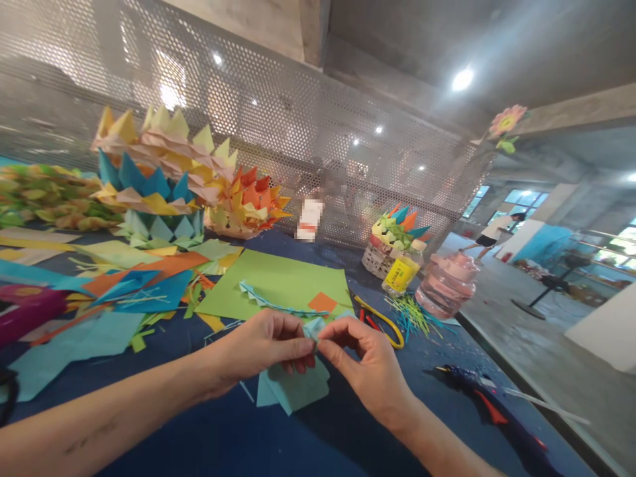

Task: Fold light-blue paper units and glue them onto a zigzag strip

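Note:
Pinched between the fingertips of my left hand (285, 341) and my right hand (360, 354) is a small folded piece of light blue paper (313, 328). Both hands are closed on it, side by side above the table. Below them lie several light blue paper squares (293, 387). Just beyond my fingers, a green paper sheet (278, 271) carries a curved light blue folded paper strip (283, 307) and a small orange paper square (322, 303). Yellow-handled scissors (382, 321) rest to the right of the sheet.
A glue gun (477, 387) lies at right, near the table edge. Beyond it stand a pink bottle (447, 285) and a yellow-labelled bottle (403, 268). Paper scraps (124, 278) and folded paper crowns (163, 165) crowd the left. A person (497, 232) is in the background at right.

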The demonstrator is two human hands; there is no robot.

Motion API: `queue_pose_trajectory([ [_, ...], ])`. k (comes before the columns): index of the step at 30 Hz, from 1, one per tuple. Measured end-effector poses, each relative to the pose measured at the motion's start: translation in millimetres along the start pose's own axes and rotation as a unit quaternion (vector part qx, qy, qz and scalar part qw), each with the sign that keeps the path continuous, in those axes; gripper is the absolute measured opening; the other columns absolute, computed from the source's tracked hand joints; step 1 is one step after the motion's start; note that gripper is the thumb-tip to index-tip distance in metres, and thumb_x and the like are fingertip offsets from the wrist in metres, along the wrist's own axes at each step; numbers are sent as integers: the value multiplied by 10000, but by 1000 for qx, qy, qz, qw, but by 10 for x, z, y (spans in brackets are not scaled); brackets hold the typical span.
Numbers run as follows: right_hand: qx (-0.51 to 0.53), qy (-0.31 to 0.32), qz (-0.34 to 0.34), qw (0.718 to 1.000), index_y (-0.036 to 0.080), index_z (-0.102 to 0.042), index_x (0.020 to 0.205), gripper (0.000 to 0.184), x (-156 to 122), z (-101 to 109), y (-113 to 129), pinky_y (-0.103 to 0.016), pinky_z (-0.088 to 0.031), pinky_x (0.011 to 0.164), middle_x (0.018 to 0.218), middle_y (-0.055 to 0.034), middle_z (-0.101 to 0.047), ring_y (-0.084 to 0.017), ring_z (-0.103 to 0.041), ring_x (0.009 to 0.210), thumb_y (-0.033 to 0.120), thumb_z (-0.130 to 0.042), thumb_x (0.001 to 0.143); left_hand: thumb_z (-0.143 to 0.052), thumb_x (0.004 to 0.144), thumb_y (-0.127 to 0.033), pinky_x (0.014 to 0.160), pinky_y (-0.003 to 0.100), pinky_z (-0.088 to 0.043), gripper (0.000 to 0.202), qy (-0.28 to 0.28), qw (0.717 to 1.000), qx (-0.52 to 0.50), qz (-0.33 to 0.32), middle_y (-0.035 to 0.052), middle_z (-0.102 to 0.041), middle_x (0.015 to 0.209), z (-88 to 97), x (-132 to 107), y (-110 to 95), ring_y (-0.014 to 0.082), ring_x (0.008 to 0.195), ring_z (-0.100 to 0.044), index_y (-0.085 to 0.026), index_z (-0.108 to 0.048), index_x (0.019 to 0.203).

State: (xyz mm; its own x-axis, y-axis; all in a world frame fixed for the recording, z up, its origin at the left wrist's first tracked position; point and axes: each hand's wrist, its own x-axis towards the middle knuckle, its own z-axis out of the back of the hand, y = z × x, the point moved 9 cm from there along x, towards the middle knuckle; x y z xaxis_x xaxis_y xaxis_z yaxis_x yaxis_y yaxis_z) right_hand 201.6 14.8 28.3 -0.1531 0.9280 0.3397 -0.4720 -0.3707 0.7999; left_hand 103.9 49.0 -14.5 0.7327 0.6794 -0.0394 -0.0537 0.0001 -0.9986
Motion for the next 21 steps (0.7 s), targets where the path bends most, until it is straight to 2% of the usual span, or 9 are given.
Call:
queue_pose_trajectory([
  [10, -65, 7, 78, 995, 169, -628, 792, 31, -6, 8, 151, -225, -468, 657, 779, -18, -612, -115, -565, 697, 166, -599, 802, -603, 742, -321, 612, 238, -446, 184, 1, 999, 41, -13, 1, -621, 645, -1, 12, 27, 116, 607, -549, -143, -581, 701],
  [16, -46, -16, 23, 999, 171, -613, 783, 38, 14, 21, 36, -225, -483, 648, 713, 2, -631, -114, -582, 658, 139, -602, 764, -601, 731, -312, 575, 224, -406, 187, -12, 997, 74, -19, -12, -592, 616, -16, 9, 6, 114, 594, -526, -143, -565, 660],
  [21, -9, -34, -19, 999, 167, -607, 776, 22, 11, 37, -31, -233, -490, 640, 714, -4, -635, -123, -586, 660, 183, -611, 762, -650, 683, -312, 549, 210, -341, 185, -16, 996, 80, -40, -60, -474, 598, -18, 12, -23, 94, 578, -443, -156, -552, 692],
])
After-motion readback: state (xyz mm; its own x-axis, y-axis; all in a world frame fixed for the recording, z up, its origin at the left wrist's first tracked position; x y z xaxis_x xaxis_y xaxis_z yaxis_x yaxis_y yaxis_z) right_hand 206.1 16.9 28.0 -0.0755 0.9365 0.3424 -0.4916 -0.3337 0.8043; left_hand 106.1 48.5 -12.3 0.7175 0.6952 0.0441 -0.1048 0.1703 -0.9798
